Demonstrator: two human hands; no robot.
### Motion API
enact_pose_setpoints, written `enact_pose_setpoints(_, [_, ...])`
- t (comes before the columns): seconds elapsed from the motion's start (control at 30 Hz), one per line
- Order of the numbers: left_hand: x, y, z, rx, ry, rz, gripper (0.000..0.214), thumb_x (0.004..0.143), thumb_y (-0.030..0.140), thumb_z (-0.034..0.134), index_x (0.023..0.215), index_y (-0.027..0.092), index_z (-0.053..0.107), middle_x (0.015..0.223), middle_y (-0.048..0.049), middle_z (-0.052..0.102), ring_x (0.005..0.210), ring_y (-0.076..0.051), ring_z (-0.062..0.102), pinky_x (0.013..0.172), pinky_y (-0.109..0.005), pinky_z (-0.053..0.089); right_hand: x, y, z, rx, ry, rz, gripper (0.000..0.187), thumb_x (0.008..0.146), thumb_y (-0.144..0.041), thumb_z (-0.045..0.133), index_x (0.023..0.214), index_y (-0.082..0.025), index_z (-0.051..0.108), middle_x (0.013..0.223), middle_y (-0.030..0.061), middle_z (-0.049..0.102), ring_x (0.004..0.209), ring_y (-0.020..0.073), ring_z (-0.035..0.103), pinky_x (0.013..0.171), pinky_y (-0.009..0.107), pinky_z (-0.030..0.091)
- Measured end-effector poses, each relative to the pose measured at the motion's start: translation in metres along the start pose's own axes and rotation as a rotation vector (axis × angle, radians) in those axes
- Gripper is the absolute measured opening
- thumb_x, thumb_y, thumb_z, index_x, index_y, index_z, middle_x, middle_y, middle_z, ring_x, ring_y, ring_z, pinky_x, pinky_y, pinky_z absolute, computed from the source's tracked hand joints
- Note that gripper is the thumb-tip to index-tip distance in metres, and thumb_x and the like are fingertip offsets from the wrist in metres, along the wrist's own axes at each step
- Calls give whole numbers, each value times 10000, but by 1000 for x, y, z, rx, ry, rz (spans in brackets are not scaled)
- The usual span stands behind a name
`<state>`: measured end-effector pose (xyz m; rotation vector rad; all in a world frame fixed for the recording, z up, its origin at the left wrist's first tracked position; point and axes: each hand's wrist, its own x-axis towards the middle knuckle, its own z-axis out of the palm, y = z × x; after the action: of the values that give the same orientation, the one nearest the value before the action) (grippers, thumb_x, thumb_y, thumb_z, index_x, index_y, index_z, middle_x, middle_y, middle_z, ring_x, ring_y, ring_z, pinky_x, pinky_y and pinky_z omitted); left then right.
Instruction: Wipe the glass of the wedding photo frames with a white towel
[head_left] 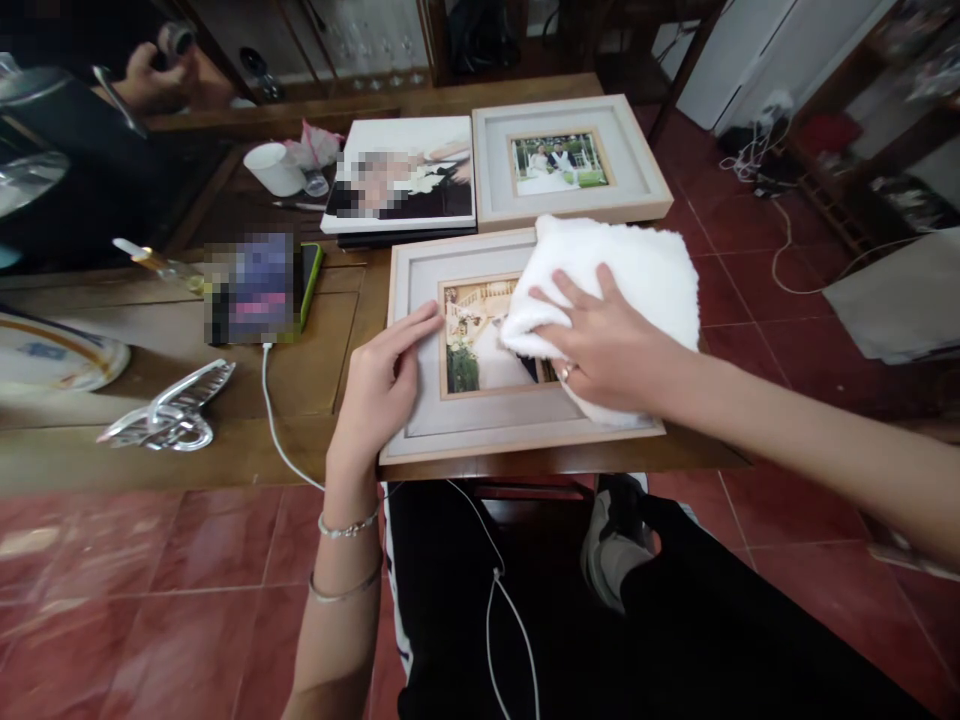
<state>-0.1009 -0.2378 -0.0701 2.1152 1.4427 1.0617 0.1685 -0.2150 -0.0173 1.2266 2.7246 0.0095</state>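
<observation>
A picture frame [421,430] with a pale wooden rim and a wide light mat lies flat at the table's front edge, a photo of a staircase and flowers [480,345] inside it. My left hand [382,375] rests on its left side, fingers stretched out and holding nothing. Over the frame's right half lies a fluffy white cloth [637,270]. My right hand [600,340] presses on this cloth with fingers spread and grips a fold at its left edge. The cloth hides the right part of the photo.
Behind are a second framed photo [487,150] and a white-edged photo panel [401,225]. To the left lie a phone [259,290] on a white cable [270,420], a clear hair claw [172,410], a dropper bottle [169,268] and a white cup [276,170].
</observation>
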Motion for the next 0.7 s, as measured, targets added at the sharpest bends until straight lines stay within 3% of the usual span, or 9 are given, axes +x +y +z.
enact_pose_setpoints(0.2, [1,-1,1,28,-63,33,435,1014,161,415,1336,172,707,1469,-85,646,1412,-242,580,1253,-447,418,-60,-49,3,139,92,-35,432,925,-254,543,1309,-186,729,1617,169,464,1517,449,372,1158,762,304])
enact_pose_setpoints(0.33, [2,-2,0,70,-108,65,432,1044,216,412,1386,158,669,1500,-104,619,1444,-252,546,1265,-463,397,-69,-63,3,241,155,-101,449,892,-227,572,1312,-177,726,1611,181,465,1520,444,375,1174,744,323])
enact_pose_setpoints(0.47, [3,-3,-2,55,-118,56,407,1051,231,438,1372,172,680,1493,-96,628,1441,-254,548,1267,-453,394,-45,-49,1,214,60,-137,445,930,-228,553,1342,-143,698,1640,207,403,1554,451,302,1188,776,264])
enact_pose_setpoints(0.7, [5,-3,-5,13,-130,71,370,1041,209,469,1312,174,718,1465,-88,650,1422,-249,568,1253,-444,421,26,8,3,83,52,6,571,979,-237,497,1534,-101,492,1713,207,257,1605,415,162,1233,756,142])
